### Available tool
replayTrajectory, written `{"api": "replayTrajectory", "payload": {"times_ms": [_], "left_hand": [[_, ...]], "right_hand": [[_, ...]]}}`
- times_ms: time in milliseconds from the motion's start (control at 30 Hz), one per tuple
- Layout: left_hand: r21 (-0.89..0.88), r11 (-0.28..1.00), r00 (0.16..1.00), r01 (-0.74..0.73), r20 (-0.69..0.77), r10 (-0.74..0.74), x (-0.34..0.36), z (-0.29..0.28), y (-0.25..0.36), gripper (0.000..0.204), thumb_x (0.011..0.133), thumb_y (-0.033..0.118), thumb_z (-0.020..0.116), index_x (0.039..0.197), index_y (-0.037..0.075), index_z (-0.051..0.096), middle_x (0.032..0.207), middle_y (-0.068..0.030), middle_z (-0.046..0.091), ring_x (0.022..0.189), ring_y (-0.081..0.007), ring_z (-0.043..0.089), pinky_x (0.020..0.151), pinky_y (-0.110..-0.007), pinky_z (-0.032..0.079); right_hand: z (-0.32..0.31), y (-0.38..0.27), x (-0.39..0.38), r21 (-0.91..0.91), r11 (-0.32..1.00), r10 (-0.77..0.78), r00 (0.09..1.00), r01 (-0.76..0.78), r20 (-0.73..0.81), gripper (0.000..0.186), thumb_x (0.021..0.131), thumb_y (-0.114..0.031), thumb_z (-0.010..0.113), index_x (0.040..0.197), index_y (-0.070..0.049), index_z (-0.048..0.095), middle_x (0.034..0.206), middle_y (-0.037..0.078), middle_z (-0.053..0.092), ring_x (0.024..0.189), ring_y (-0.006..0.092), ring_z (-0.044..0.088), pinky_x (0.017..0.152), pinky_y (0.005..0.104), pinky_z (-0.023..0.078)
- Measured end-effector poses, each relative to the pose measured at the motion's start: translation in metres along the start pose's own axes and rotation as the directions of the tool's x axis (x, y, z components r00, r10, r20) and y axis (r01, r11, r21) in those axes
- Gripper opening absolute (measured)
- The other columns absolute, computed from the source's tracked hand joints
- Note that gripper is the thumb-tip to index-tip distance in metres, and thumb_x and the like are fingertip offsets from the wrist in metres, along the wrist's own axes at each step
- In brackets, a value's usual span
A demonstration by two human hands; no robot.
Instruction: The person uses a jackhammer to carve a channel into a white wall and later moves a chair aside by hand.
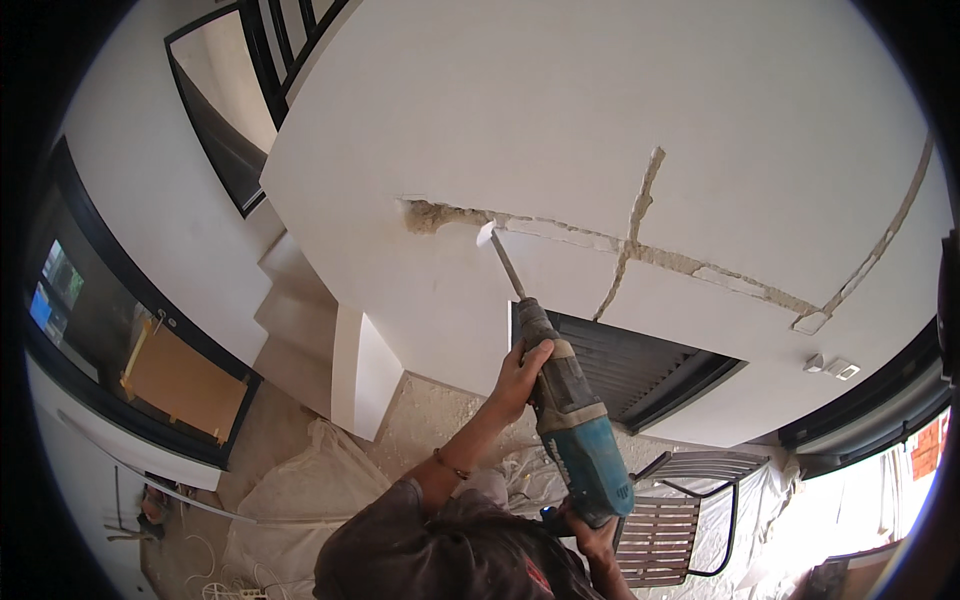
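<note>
A teal and black rotary hammer (582,455) points up at the white wall (520,140). Its long bit ends in a pale, flat chisel tip (487,233), just below a rough chased groove (690,268); I cannot tell whether the tip touches the wall. The groove has a crumbled patch at its left end and a crossing vertical cut. My left hand (526,380) is closed round the tool's front section. My right hand (592,540) grips the rear handle, largely hidden by the tool's body.
A dark louvred opening (645,372) sits below the groove. A slatted metal-framed chair (655,540) and plastic sheeting (290,480) lie below. Steps (290,325) and a dark-framed door (183,382) are at the left, with cables (205,560) on the floor. Bright daylight enters at the right.
</note>
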State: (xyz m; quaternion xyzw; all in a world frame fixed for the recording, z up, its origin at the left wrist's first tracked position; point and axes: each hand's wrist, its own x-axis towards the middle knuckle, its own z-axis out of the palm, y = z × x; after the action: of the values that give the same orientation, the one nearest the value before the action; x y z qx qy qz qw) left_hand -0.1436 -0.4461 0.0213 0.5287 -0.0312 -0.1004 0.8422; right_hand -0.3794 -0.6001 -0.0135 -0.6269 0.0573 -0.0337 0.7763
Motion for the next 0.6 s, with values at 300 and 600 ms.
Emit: {"api": "replayTrajectory", "payload": {"times_ms": [300, 600], "left_hand": [[-0.074, 0.997, 1.000, 0.001, -0.021, -0.003, 0.032, -0.008, 0.007, 0.053, 0.091, 0.046, 0.066, 0.123, 0.005, 0.054, 0.100, -0.0030, 0.061, 0.090, -0.0105, 0.060, 0.077, -0.028, 0.051], [-0.125, 0.992, 1.000, -0.002, 0.018, 0.004, -0.017, 0.041, -0.003, 0.051, 0.092, 0.049, 0.063, 0.119, 0.006, 0.056, 0.101, -0.0038, 0.062, 0.087, -0.0109, 0.060, 0.071, -0.027, 0.052]], "right_hand": [[-0.010, -0.016, 0.048, -0.035, 0.999, 0.004, 0.999, -0.002, 0.048, 0.022, 0.076, -0.004, 0.071, 0.097, 0.000, 0.066, 0.088, 0.007, 0.068, 0.076, 0.0148, 0.065, 0.070, 0.0305, 0.053], [-0.059, -0.025, -0.007, -0.150, 0.988, -0.021, 0.997, 0.033, 0.079, 0.044, 0.073, -0.002, 0.069, 0.115, 0.004, 0.060, 0.096, 0.013, 0.068, 0.084, 0.0197, 0.066, 0.074, 0.0318, 0.054]]}}
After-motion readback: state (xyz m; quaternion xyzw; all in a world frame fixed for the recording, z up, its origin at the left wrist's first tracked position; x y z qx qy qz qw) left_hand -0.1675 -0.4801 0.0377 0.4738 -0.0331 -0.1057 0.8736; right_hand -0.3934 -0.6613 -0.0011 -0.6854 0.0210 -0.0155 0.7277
